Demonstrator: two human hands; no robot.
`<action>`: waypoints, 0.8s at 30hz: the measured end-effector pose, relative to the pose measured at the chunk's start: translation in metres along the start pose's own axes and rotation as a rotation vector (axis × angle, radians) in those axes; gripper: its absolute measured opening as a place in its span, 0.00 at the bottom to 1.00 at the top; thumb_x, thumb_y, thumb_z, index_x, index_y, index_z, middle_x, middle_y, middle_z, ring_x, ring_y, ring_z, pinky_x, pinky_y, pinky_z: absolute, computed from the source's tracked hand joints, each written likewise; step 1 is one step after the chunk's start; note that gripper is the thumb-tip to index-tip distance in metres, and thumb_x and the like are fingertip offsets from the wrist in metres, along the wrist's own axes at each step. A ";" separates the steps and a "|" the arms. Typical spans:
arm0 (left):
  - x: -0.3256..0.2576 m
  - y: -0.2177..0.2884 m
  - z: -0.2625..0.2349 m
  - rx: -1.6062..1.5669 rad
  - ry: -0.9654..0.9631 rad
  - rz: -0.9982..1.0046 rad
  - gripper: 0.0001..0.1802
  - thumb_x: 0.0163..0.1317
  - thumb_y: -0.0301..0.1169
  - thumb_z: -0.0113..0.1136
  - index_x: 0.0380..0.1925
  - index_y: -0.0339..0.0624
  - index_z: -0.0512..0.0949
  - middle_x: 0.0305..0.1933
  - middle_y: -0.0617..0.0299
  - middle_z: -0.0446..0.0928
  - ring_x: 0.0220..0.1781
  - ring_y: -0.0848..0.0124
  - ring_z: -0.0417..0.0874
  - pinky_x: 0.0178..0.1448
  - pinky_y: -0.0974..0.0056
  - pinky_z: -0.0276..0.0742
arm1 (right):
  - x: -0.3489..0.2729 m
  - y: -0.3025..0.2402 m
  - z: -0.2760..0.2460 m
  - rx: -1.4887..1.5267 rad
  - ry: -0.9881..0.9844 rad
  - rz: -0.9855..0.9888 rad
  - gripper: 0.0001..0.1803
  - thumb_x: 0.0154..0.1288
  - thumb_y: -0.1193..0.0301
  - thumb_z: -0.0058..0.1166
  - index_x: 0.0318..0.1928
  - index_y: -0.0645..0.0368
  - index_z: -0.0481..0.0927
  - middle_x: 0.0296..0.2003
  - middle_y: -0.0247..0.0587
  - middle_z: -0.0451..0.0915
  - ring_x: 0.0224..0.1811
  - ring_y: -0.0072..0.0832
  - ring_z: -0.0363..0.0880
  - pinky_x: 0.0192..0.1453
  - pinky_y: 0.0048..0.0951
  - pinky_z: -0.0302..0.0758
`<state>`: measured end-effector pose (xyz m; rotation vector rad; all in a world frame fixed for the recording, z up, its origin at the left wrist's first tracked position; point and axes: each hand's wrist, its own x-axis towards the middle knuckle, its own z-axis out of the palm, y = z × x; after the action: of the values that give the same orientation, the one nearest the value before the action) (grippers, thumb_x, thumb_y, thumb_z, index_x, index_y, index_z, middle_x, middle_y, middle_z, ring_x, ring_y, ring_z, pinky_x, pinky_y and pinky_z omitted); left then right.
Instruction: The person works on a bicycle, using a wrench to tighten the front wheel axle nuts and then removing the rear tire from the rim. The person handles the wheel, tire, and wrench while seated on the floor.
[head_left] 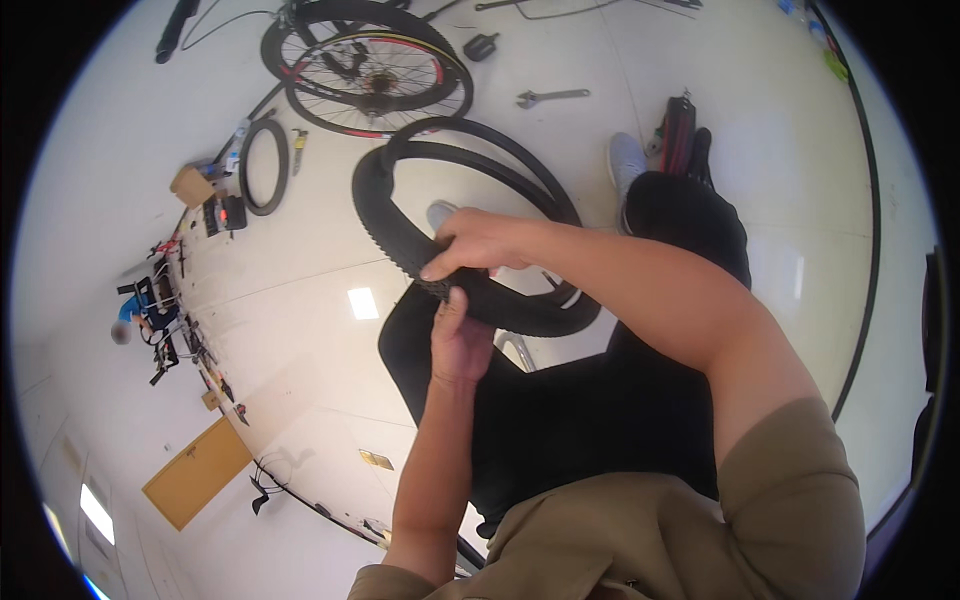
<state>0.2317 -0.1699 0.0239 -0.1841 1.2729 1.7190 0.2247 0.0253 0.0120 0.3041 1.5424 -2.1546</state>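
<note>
A black bicycle tyre [376, 208] with knobby tread is held up over my lap, tilted, its far side reaching toward the wheels on the floor. My right hand [482, 242] comes across from the right and grips the tyre's near left part, thumb on the tread side. Just below it, my left hand [462, 342] holds the same stretch from underneath, thumb up against the tread and fingers mostly hidden behind the rubber. The two thumbs are close together. Inside the tyre's opening, a thinner black loop [480, 160] shows; I cannot tell whether it is the tyre's other edge or an inner tube.
Beyond the tyre lie bicycle wheels [378, 84] with spokes and a sprocket. An adjustable wrench [552, 97], a black pedal [481, 46] and a red-black tool bag [678, 137] rest on the pale floor. Another tyre [264, 167] lies left, near a cardboard box [192, 187]. A person in blue [128, 318] is far left.
</note>
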 end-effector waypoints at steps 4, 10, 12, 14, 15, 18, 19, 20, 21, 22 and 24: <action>-0.003 0.003 -0.006 0.009 0.050 0.008 0.27 0.69 0.40 0.62 0.64 0.43 0.70 0.64 0.62 0.75 0.66 0.62 0.74 0.73 0.50 0.64 | -0.004 -0.004 0.005 0.349 -0.041 0.009 0.25 0.60 0.59 0.67 0.46 0.71 0.81 0.32 0.43 0.79 0.31 0.27 0.75 0.29 0.32 0.66; -0.006 -0.003 -0.016 0.132 -0.003 -0.097 0.25 0.66 0.34 0.66 0.61 0.43 0.72 0.60 0.63 0.77 0.63 0.64 0.76 0.71 0.50 0.67 | 0.000 -0.002 0.010 0.588 0.003 0.017 0.24 0.59 0.66 0.69 0.49 0.72 0.79 0.36 0.44 0.80 0.34 0.31 0.79 0.36 0.31 0.70; -0.010 0.003 -0.010 0.104 -0.025 -0.158 0.27 0.65 0.34 0.66 0.62 0.43 0.71 0.61 0.62 0.76 0.64 0.63 0.75 0.71 0.49 0.67 | -0.005 -0.006 0.007 0.550 -0.015 0.022 0.23 0.58 0.67 0.69 0.49 0.72 0.79 0.36 0.45 0.80 0.35 0.32 0.79 0.37 0.32 0.71; -0.014 0.016 -0.002 0.065 -0.005 -0.212 0.29 0.63 0.35 0.67 0.63 0.44 0.70 0.62 0.61 0.75 0.65 0.61 0.74 0.71 0.47 0.66 | -0.007 -0.006 0.004 0.497 -0.024 0.020 0.23 0.58 0.68 0.69 0.49 0.72 0.79 0.36 0.45 0.81 0.35 0.32 0.80 0.38 0.33 0.73; -0.013 0.025 0.003 0.104 0.000 -0.140 0.31 0.65 0.42 0.63 0.64 0.42 0.69 0.65 0.58 0.73 0.66 0.57 0.72 0.72 0.44 0.64 | -0.003 -0.004 0.004 0.464 -0.025 0.022 0.23 0.57 0.69 0.69 0.49 0.72 0.79 0.36 0.46 0.81 0.35 0.33 0.80 0.39 0.33 0.74; 0.001 0.056 -0.012 -0.006 0.053 -0.012 0.34 0.70 0.54 0.51 0.64 0.39 0.68 0.65 0.53 0.72 0.67 0.55 0.71 0.71 0.44 0.64 | -0.003 0.001 0.010 0.434 -0.034 0.015 0.23 0.56 0.70 0.68 0.49 0.73 0.79 0.36 0.46 0.82 0.36 0.33 0.81 0.41 0.34 0.75; 0.007 0.067 -0.004 -0.024 0.116 0.024 0.36 0.71 0.58 0.47 0.64 0.37 0.68 0.65 0.51 0.72 0.67 0.54 0.71 0.71 0.45 0.64 | -0.005 0.003 0.012 0.436 -0.036 0.011 0.23 0.56 0.71 0.68 0.49 0.73 0.79 0.36 0.46 0.82 0.36 0.34 0.81 0.42 0.35 0.76; 0.013 0.076 -0.005 -0.054 0.119 -0.012 0.36 0.72 0.59 0.46 0.61 0.36 0.70 0.60 0.51 0.75 0.65 0.56 0.73 0.68 0.48 0.67 | -0.004 0.007 0.014 0.424 -0.047 0.030 0.23 0.54 0.72 0.69 0.48 0.72 0.80 0.37 0.46 0.82 0.38 0.33 0.81 0.44 0.34 0.75; 0.018 0.085 -0.015 -0.039 0.093 -0.027 0.35 0.72 0.59 0.46 0.59 0.36 0.71 0.58 0.51 0.77 0.63 0.57 0.75 0.67 0.50 0.69 | -0.004 0.006 0.018 0.364 -0.048 0.013 0.23 0.54 0.72 0.69 0.48 0.72 0.81 0.37 0.46 0.82 0.39 0.33 0.80 0.45 0.34 0.75; 0.026 0.089 -0.030 -0.024 0.066 -0.042 0.35 0.73 0.59 0.46 0.58 0.36 0.73 0.56 0.51 0.78 0.61 0.57 0.77 0.65 0.51 0.71 | -0.006 0.007 0.023 0.304 -0.048 -0.005 0.23 0.53 0.72 0.69 0.48 0.71 0.81 0.37 0.46 0.82 0.40 0.32 0.80 0.45 0.34 0.75; 0.041 0.094 -0.036 0.022 0.125 0.006 0.29 0.74 0.53 0.49 0.53 0.37 0.77 0.47 0.52 0.82 0.52 0.58 0.83 0.59 0.54 0.77 | -0.012 0.004 0.031 0.166 -0.033 -0.039 0.22 0.52 0.72 0.69 0.47 0.71 0.82 0.38 0.46 0.82 0.43 0.31 0.78 0.47 0.32 0.74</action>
<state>0.1254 -0.1750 0.0450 -0.2787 1.3844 1.7204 0.2399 -0.0014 0.0242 0.2933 1.3650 -2.3115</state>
